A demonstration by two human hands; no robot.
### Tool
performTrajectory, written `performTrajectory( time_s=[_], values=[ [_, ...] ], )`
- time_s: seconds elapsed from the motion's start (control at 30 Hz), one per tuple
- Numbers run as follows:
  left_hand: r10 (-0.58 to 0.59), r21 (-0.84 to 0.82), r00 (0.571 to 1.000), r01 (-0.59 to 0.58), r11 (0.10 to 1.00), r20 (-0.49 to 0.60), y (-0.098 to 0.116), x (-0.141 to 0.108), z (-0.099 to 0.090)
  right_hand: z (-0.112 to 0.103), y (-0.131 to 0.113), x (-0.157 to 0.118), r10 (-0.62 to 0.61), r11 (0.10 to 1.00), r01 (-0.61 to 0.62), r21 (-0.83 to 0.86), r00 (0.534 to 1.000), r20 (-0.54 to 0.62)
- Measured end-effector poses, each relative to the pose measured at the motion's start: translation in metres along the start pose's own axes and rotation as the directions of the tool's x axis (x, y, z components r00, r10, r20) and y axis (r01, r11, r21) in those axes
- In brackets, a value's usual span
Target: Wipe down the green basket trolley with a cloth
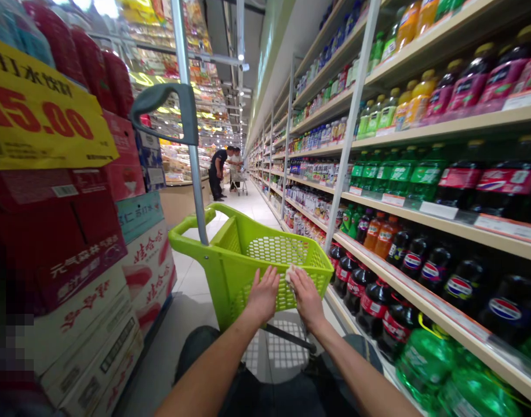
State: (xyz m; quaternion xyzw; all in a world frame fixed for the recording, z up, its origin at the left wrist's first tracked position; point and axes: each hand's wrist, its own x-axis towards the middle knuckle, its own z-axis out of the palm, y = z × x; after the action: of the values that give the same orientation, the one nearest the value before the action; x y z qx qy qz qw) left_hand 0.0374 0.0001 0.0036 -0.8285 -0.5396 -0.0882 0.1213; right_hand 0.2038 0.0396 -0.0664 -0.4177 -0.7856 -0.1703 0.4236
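A lime-green shopping trolley basket [222, 255] with perforated walls stands right in front of my knees. My left hand [264, 292] lies flat against its near side, fingers stretched out and nothing in them. Near the basket's right end, my right hand [306, 292] presses a small crumpled whitish cloth [290, 273] to the rim, fingers bent over it. The basket looks bare inside as far as I can see. From its left end rises a metal pole [191, 174] with a dark grey loop handle [188, 113].
Shelves of bottled drinks [431, 174] line the right side, with green bottle packs [431, 359] low beside my right knee. Stacked drink cartons [148, 263] with a yellow price sign [39, 110] stand at left. Two people [222, 168] bend near another cart [238, 180] down the aisle.
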Motion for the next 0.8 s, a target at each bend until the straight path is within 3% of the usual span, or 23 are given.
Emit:
performTrajectory(
  time_s=[0.1,0.27,0.47,0.63,0.8],
  values=[
    [-0.007,0.009,1.0,0.007,1.0,-0.016,-0.002,-0.002,-0.001,0.004,-0.004,0.008,-0.001,1.0,0.001,-0.015,1.0,0.007],
    [-0.017,0.014,1.0,0.017,1.0,0.014,-0.01,-0.006,-0.004,0.018,-0.003,-0.014,-0.055,0.998,0.056,-0.011,0.995,0.081],
    [-0.06,0.034,0.996,0.062,0.997,-0.059,-0.027,-0.012,-0.007,0.015,-0.023,0.024,-0.066,0.998,0.066,0.015,0.998,0.0],
    [-0.075,0.066,0.995,0.079,0.995,-0.07,-0.048,-0.019,-0.009,0.025,-0.035,0.011,-0.068,0.998,0.065,0.022,0.984,0.167],
    [-0.093,0.128,0.992,0.104,0.986,-0.088,-0.064,-0.029,-0.01,0.018,-0.045,0.033,-0.141,0.985,0.139,0.104,0.99,0.013]
  ],
)
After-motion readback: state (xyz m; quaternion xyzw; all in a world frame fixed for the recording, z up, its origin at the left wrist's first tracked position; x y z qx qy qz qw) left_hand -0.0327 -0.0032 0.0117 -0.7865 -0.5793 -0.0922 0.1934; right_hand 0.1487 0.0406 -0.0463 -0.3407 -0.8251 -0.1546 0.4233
